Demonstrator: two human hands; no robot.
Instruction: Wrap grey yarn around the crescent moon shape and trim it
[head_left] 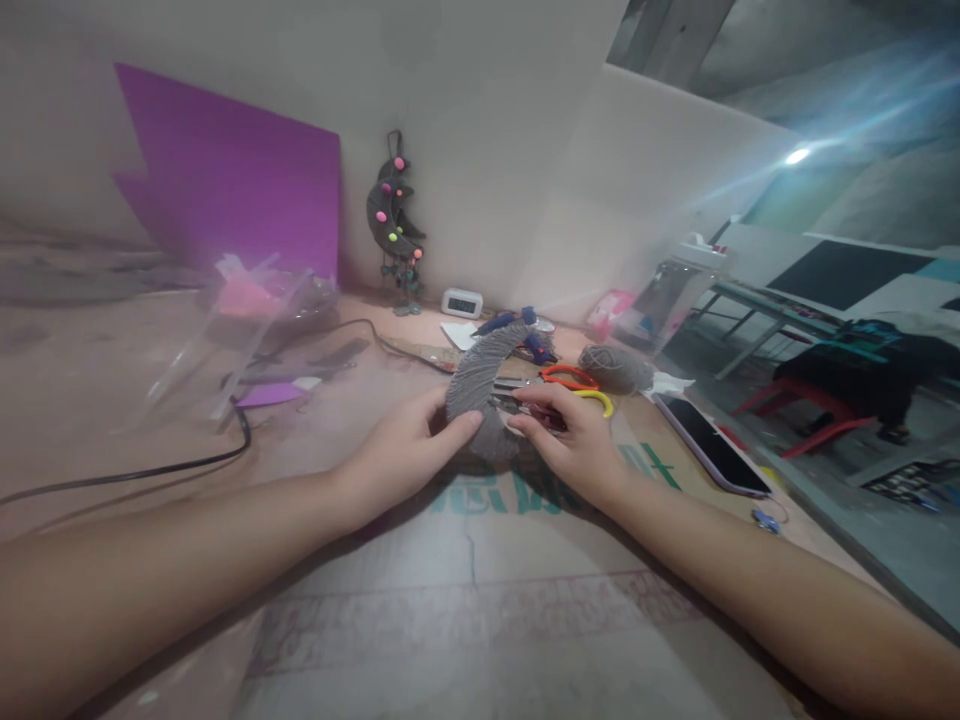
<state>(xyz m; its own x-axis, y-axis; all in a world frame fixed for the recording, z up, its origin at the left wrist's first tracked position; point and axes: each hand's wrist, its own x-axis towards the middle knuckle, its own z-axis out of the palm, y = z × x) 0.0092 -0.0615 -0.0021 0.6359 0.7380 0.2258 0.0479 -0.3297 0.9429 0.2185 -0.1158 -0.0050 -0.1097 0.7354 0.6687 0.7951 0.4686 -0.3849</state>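
Note:
A crescent wrapped in grey yarn (pixel 474 378) stands upright above the table, its hollow facing right. My left hand (pixel 409 445) grips its lower left side, thumb across the front and fingers behind. My right hand (pixel 570 435) is at the crescent's lower tip, its fingers curled and thumb and forefinger brought close together. Whatever lies between those fingertips is too small to make out. Behind my right hand lie scissors with orange handles (pixel 570 377) and another yellow handle (pixel 600 402). A ball of grey yarn (pixel 615 370) rests farther back on the right.
A finished-looking dark moon ornament with coloured dots (pixel 390 210) hangs against the wall. Below it sits a small white clock (pixel 462 303). A blue glue gun (pixel 536 347) lies behind the crescent. Right is a phone (pixel 712 445); left are a black cable (pixel 150 478) and purple sheet (pixel 247 180).

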